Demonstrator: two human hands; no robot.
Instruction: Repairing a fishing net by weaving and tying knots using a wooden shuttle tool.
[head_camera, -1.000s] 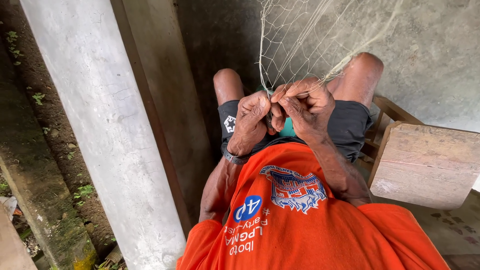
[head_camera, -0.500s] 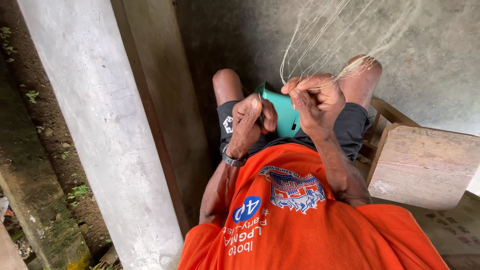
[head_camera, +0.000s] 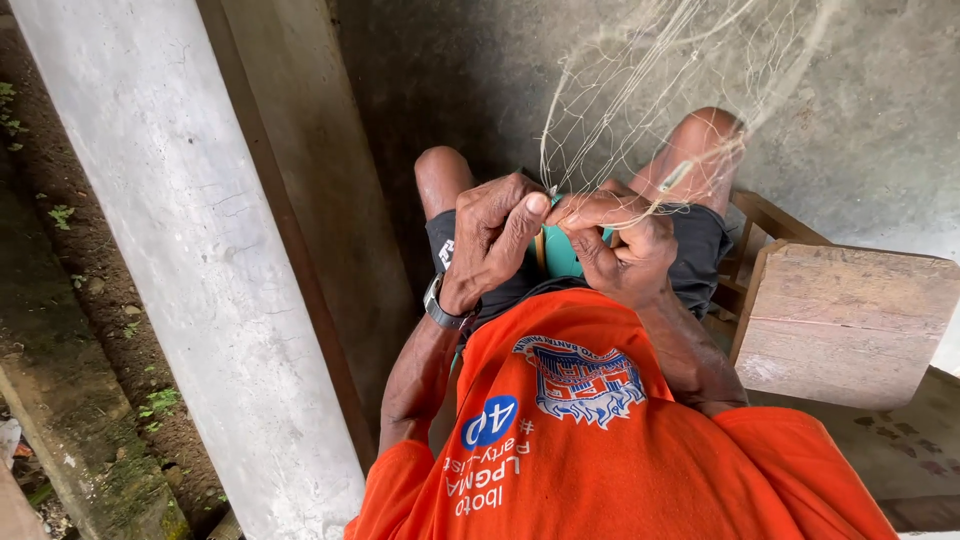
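Pinching the pale net (head_camera: 640, 110) taut above your lap, your left hand (head_camera: 495, 235) and right hand (head_camera: 620, 245) clamp fingers on one mesh, the teal netting tool (head_camera: 562, 255) tucked behind for reach.

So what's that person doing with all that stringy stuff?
A person in an orange shirt sits with knees apart and works on a thin, pale fishing net that hangs in front of them. The left hand and the right hand are pressed close together, pinching the net's strands between fingers and thumbs. A teal tool sits just behind the hands. A wooden block stands on the person's right.
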